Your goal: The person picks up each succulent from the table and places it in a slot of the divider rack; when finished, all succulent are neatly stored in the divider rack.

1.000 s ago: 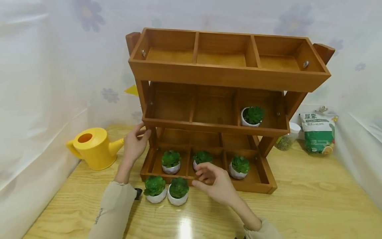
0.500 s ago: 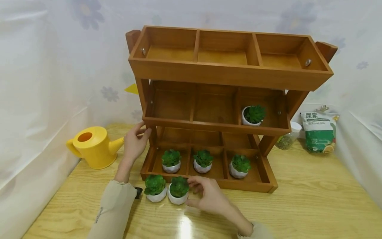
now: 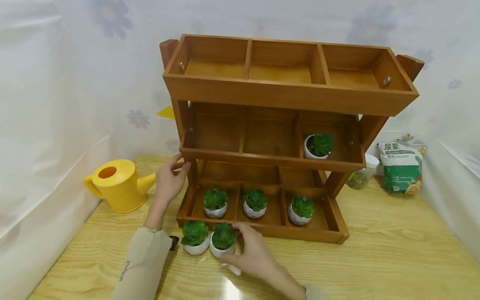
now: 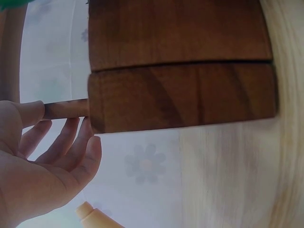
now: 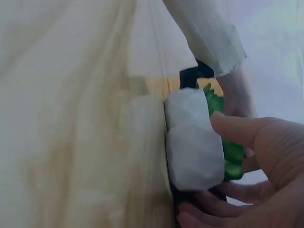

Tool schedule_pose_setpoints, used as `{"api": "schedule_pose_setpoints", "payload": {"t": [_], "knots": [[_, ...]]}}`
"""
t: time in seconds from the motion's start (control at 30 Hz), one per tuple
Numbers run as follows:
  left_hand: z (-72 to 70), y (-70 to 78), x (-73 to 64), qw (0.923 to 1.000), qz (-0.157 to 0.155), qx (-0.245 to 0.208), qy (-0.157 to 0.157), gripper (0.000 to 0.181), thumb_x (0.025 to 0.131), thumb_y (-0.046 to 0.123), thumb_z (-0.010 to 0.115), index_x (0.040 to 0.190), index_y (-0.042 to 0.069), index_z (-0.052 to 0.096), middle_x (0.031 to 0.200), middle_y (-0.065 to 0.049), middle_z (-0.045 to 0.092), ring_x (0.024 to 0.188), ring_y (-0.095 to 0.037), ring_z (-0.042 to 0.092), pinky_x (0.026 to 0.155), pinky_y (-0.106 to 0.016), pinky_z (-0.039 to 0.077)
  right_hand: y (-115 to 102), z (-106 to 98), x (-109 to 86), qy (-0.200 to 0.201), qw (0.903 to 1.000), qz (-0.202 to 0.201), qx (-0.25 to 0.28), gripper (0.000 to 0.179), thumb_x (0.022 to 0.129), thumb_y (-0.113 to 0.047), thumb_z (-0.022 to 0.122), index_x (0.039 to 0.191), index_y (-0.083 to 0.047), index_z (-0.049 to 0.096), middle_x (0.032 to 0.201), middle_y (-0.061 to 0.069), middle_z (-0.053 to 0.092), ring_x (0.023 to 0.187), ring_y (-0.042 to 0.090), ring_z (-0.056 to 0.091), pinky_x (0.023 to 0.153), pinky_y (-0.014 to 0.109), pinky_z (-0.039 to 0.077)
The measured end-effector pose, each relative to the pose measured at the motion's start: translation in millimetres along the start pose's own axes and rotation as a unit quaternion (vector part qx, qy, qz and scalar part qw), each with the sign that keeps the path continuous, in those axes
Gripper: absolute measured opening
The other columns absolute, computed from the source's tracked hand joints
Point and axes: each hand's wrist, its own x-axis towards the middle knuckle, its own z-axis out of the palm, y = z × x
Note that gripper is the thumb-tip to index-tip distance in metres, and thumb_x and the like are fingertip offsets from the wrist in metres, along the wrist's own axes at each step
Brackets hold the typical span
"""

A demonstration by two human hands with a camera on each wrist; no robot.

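My left hand (image 3: pixel 171 180) holds the left upright of the brown wooden plant rack (image 3: pixel 288 93); in the left wrist view, thumb and fingers lie on either side of the narrow wooden post (image 4: pixel 66 109). At the front of the rack, my right hand (image 3: pixel 254 255) grips a potted succulent (image 3: pixel 224 236), thumb on the near side and fingers round the far side. Its faceted white pot (image 5: pixel 195 159) shows in the right wrist view. Just left of it stands a second potted succulent (image 3: pixel 195 233) on the table.
The bottom tier bears three succulents, in the left (image 3: pixel 215 200), middle (image 3: pixel 256 200) and right (image 3: pixel 301 207) compartments. Another succulent (image 3: pixel 319 146) sits in the middle tier's right compartment. A yellow watering can (image 3: pixel 123 187) stands left; a lidded jar (image 3: pixel 361 175) and a green-white bag (image 3: pixel 401 168) are right.
My right hand has moved from the bottom tier's middle succulent down and left to the front potted succulent and closed round it. My left hand keeps its hold on the rack.
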Motion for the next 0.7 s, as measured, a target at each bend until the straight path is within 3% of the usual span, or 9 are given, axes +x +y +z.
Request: {"api": "schedule_pose_setpoints", "payload": {"t": [0.1,0.23,0.53,0.7], "knots": [[0.8,0.8,0.3,1.0000,0.000,0.000,0.000,0.043,0.097,0.016,0.058,0.138,0.004,0.052,0.130,-0.022,0.057,0.104,-0.039,0.063,0.084,-0.051,0.054,-2.8,3.0,0.2,-0.006,0.9994,0.033,-0.004,0.071,0.074,-0.039,0.083,0.126,-0.004,0.051,0.115,0.005,0.061,0.105,0.025,0.059,0.084,0.041,0.051],[0.6,1.0,0.0,1.0000,0.001,0.004,0.008,0.042,0.097,0.016,0.058,0.136,0.003,0.053,0.126,-0.023,0.059,0.102,-0.039,0.064,0.084,-0.050,0.054,-2.8,5.0,0.9,-0.004,0.9991,0.042,-0.006,0.067,0.072,-0.036,0.085,0.121,-0.007,0.050,0.109,0.004,0.063,0.098,0.021,0.062,0.078,0.035,0.051],[-0.4,0.9,-2.3,1.0000,-0.003,0.006,0.005,0.042,0.097,0.016,0.057,0.137,0.002,0.053,0.130,-0.022,0.057,0.107,-0.038,0.062,0.087,-0.050,0.053,1.1,2.8,-0.2,-0.005,1.0000,0.008,0.002,0.058,0.070,-0.032,0.085,0.118,-0.010,0.062,0.109,-0.002,0.066,0.101,0.017,0.062,0.086,0.035,0.051],[-1.0,1.7,-1.2,1.0000,-0.003,0.004,0.005,0.043,0.097,0.016,0.058,0.137,0.002,0.052,0.130,-0.022,0.057,0.107,-0.037,0.062,0.086,-0.050,0.053,2.0,2.8,0.3,-0.001,1.0000,-0.006,0.002,0.056,0.066,-0.032,0.087,0.113,-0.011,0.066,0.105,-0.004,0.066,0.095,0.011,0.060,0.080,0.029,0.051]]}}
